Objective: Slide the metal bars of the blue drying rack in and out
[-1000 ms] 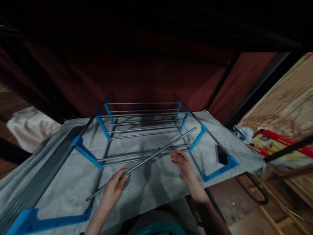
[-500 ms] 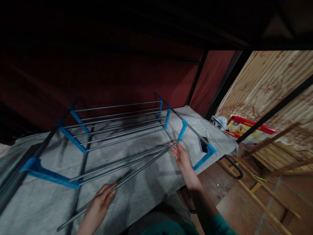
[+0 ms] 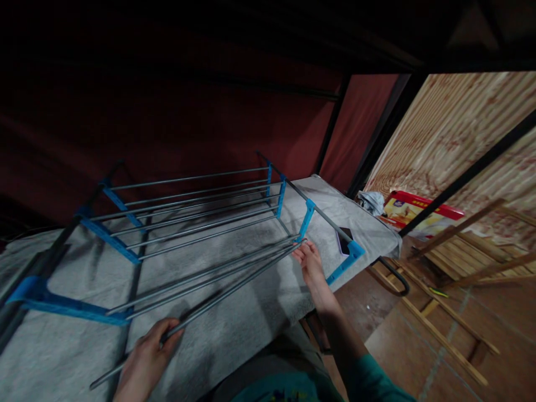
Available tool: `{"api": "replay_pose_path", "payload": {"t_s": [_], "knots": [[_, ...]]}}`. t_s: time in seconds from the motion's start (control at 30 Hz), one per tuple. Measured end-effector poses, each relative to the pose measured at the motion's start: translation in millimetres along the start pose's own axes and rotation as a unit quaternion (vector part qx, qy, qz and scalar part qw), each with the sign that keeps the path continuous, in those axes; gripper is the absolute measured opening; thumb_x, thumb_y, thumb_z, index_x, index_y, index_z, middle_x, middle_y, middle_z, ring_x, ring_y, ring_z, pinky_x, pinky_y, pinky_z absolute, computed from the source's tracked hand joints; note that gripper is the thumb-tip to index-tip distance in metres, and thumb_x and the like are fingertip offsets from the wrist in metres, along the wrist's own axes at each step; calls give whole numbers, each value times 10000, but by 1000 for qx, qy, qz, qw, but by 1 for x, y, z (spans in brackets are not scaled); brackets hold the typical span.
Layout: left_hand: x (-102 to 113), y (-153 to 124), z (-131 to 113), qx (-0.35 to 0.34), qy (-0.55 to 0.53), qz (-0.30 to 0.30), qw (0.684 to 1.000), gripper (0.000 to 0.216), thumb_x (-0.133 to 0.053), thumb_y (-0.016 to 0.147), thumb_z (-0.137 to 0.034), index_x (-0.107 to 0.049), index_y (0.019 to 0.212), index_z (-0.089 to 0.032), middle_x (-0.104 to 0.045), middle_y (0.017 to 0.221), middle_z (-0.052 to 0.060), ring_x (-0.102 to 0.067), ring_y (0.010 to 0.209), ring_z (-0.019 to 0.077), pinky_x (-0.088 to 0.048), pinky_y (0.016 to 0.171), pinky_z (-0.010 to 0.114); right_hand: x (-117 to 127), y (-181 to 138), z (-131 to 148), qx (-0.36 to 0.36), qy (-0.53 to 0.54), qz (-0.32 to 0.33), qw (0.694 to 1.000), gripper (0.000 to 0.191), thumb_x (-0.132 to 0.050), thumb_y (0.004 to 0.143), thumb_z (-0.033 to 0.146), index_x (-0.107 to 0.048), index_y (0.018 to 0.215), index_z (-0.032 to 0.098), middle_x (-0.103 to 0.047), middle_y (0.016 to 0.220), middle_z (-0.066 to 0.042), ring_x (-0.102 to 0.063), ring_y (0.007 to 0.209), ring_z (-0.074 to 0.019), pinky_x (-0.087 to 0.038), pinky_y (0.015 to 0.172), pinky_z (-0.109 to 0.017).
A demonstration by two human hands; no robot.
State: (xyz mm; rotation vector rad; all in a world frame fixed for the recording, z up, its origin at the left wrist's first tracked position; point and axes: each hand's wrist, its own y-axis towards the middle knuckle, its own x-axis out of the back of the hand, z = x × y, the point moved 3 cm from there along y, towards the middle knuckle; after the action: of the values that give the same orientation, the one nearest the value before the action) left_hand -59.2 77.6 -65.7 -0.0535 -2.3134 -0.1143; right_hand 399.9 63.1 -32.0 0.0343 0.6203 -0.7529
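A shoe-rack-like frame of grey metal tubes with blue plastic brackets (image 3: 71, 306) lies on a grey cloth. My left hand (image 3: 146, 357) is closed around a long grey metal rod (image 3: 226, 296), which slants up to the right. A tube end (image 3: 100, 381) sticks out to the left of this hand; whether it belongs to the same rod is hidden. With bent fingers, my right hand (image 3: 310, 263) grips the rod's far end, just below a blue bracket (image 3: 307, 219). Two more rods (image 3: 201, 276) stretch side by side between the front brackets.
A phone (image 3: 344, 241) lies on the cloth (image 3: 259, 329) near the right side tube. Beyond the table's right edge are a crumpled cloth (image 3: 371, 202), a red-and-yellow box (image 3: 419, 212) and wooden frames (image 3: 444, 329) on the tiled floor. A dark red wall stands behind.
My left hand has shifted left and down along the rod. My right hand stays by the blue bracket. The whole view has moved slightly.
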Motion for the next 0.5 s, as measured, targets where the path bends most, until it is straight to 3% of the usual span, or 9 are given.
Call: {"api": "replay_pose_path", "payload": {"t_s": [0.17, 0.4, 0.5], "knots": [[8, -3, 6, 15, 78, -27, 997, 272, -575, 774, -505, -726, 875, -302, -856, 1005, 78, -803, 957, 350, -613, 907, 459, 3, -1, 2, 20, -25, -3, 999, 577, -903, 712, 453, -616, 1194, 319, -776, 935, 37, -735, 843, -187, -624, 842, -347], [9, -13, 7, 83, 189, -98, 973, 371, -468, 914, -487, -749, 957, -249, -824, 1048, 164, -744, 1090, 410, -460, 1143, 646, 8, 5, -3, 13, -12, -8, 1000, 542, -938, 686, 453, -651, 1116, 292, -756, 896, 47, -704, 780, -164, -623, 823, -332], [14, -20, 8, 100, 221, -128, 962, 449, -397, 973, -501, -745, 1007, -219, -794, 1092, 198, -715, 1142, 436, -395, 1173, 709, 10, 9, -4, 22, -2, -6, 1000, 541, -958, 673, 450, -657, 1088, 280, -754, 894, 47, -701, 786, -147, -614, 821, -307]]}}
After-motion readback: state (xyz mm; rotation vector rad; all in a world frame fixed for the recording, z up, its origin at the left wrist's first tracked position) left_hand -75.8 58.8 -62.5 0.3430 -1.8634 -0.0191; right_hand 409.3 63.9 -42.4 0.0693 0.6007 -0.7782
